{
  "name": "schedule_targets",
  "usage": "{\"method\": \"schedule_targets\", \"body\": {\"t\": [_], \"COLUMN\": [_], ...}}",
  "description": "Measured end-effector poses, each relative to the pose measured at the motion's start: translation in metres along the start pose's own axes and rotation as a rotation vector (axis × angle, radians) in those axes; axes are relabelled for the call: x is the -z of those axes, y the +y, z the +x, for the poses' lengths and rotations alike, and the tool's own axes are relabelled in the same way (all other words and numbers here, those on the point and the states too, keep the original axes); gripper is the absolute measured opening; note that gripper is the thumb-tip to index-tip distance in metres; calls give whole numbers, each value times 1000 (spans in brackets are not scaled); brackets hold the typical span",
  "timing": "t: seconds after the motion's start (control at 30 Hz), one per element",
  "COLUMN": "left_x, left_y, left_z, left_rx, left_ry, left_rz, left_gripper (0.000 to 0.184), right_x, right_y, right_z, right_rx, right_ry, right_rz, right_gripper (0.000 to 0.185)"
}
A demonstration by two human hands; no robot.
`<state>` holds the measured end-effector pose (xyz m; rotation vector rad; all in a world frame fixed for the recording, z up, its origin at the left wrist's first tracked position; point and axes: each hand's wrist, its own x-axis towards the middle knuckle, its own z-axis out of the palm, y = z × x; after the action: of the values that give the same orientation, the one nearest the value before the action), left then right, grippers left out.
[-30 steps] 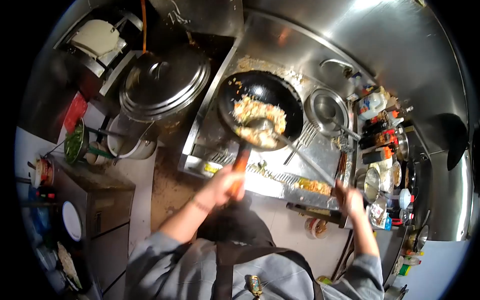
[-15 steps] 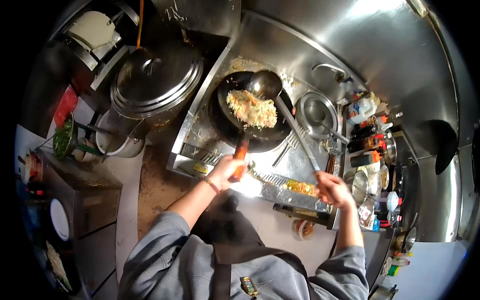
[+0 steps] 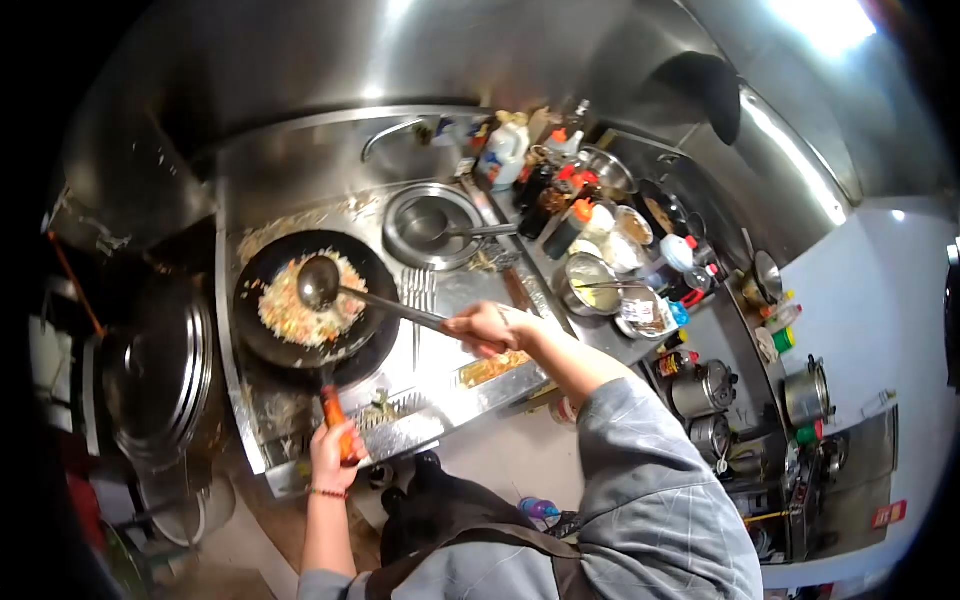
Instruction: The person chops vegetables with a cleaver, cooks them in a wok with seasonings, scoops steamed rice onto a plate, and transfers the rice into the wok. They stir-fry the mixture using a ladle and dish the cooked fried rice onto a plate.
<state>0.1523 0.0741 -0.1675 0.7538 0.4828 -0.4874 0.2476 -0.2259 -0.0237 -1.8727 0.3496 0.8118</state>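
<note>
My left hand (image 3: 334, 456) is wrapped round the orange-brown handle (image 3: 333, 408) of a black wok (image 3: 262, 345) at the left of the steel stove. Fried rice with orange bits (image 3: 283, 312) lies in the wok. My right hand (image 3: 488, 328) grips the long handle of a metal ladle (image 3: 319, 283), whose round bowl rests over the rice. A metal basin (image 3: 398, 248) with a smaller ladle (image 3: 425, 222) in it sits right of the wok.
A large lidded pot (image 3: 160, 365) stands at the left. Bottles, a white jug (image 3: 503, 152) and a steel bowl (image 3: 587, 283) crowd the counter at the right. Food scraps (image 3: 492, 368) lie along the stove's front channel. A faucet (image 3: 392, 135) rises behind the basin.
The view has swung to the right. The rice, clumped near the wok's handle side before, is now spread in the wok. The ladle bowl has come from the rim onto the rice.
</note>
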Motion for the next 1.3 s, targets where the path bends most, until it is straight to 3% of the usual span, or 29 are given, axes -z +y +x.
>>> {"method": "schedule_targets", "body": {"t": [0.07,0.13,0.17,0.23,0.3,0.4,0.43,0.47,0.53,0.6,0.7,0.73,0.87,0.93,0.97,1.0,1.03,1.13,1.27,1.3], "left_x": [3,6,6,5,4,2,0,2,-3,-1,-18,-12,-5,8,17,19,13,-8,-6,-4], "left_y": [0,1,1,-4,-7,-4,-2,0,14,14,24,25,13,-5,-13,-15,-5,22,15,12], "left_z": [-1,-3,0,1,4,5,3,-3,-34,-84,-105,-88,-35,-65,-85,-101,-101,-74,-19,-17], "left_rx": [-13,-3,-6,-12,-19,2,-8,-47,-58,16,31,61,-59,0,14,37,44,25,-14,1], "left_ry": [-65,-67,-66,-62,-57,-66,-57,-49,-8,5,-31,-75,-90,-113,-150,-122,-108,-155,-46,-54], "left_rz": [-54,-32,-34,-34,-25,28,70,111,83,136,124,59,7,3,-44,30,-7,-86,-19,-27], "left_gripper": [10,10,10,10,11,11,11,10,14,16,15,10,11,11,15,15,13,9,9,10], "right_x": [9,12,1,-34,-87,-124,-119,-95,-54,-16,27,24,5,1,4,14,47,36,16,-3], "right_y": [-11,-3,0,31,59,59,67,84,119,120,100,66,30,14,6,7,49,13,28,21], "right_z": [-10,-24,-23,9,56,26,22,3,-38,-83,-79,-76,-4,-7,-22,-36,-11,-72,-18,-6], "right_rx": [36,203,169,314,402,418,282,421,489,579,521,361,414,544,484,538,700,391,-3,-8], "right_ry": [13,233,293,405,316,252,208,118,328,477,454,387,499,539,582,556,468,257,43,72], "right_rz": [-42,-453,-529,-536,-529,-766,-757,-1122,-1102,-1191,-1169,-1291,-1245,-1071,-990,-851,-505,-350,-23,-199], "right_gripper": [30,32,36,25,25,28,33,45,53,46,34,33,32,28,27,26,24,17,33,36]}}
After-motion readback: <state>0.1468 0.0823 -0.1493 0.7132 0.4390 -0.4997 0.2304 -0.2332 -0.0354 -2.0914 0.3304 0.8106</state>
